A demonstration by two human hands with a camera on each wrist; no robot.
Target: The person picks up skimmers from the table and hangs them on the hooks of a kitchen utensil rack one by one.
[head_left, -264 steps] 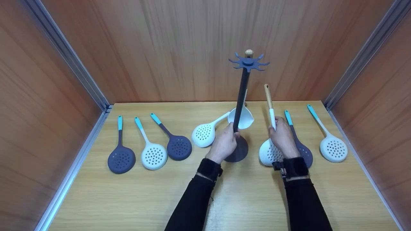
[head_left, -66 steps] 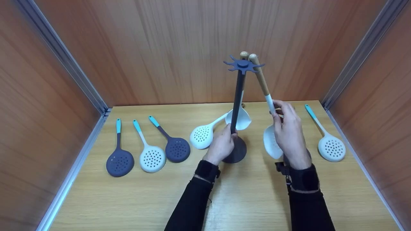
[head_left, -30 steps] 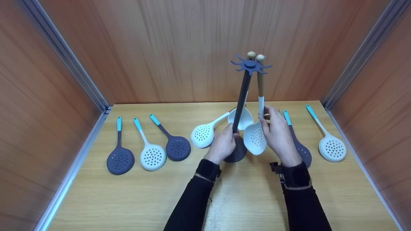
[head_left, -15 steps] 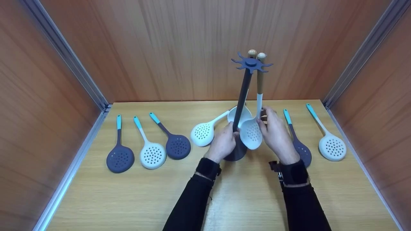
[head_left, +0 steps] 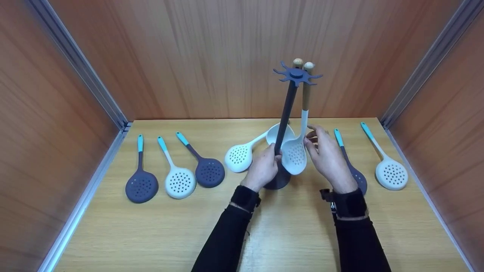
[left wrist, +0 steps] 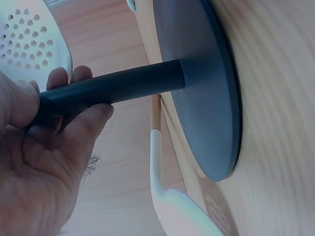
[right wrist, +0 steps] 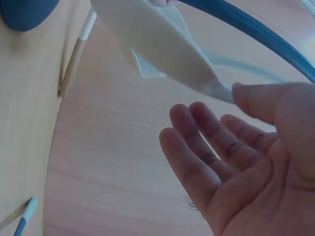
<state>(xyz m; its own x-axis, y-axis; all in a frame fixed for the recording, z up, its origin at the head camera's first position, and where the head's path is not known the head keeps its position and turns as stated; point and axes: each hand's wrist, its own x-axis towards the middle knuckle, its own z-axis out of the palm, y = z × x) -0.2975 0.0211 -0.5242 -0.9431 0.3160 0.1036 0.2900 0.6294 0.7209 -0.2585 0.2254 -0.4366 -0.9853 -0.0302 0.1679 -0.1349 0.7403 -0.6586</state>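
Observation:
My left hand (head_left: 262, 168) grips the dark pole of a utensil stand (head_left: 288, 109), low down above its round base (left wrist: 202, 108). From the stand's hooked top hangs a white skimmer (head_left: 295, 155) with a wooden handle end, on the right side. A white ladle (head_left: 273, 132) hangs behind the pole, partly hidden by it. My right hand (head_left: 329, 158) is beside the skimmer's neck, its thumb touching or nearly touching it; in the right wrist view the other fingers (right wrist: 184, 157) are spread apart from it.
Left of the stand lie a white skimmer (head_left: 239, 158), a dark one (head_left: 210, 173), another white one (head_left: 180, 183) and another dark one (head_left: 141, 187). A dark skimmer (head_left: 357, 179) and a white skimmer (head_left: 392, 174) lie at right. Wood-grain panels (head_left: 204, 60) enclose the table.
My right hand has lifted the white skimmer from the table and brought it left onto the stand, where it now hangs; its fingers have loosened. My left hand still grips the pole.

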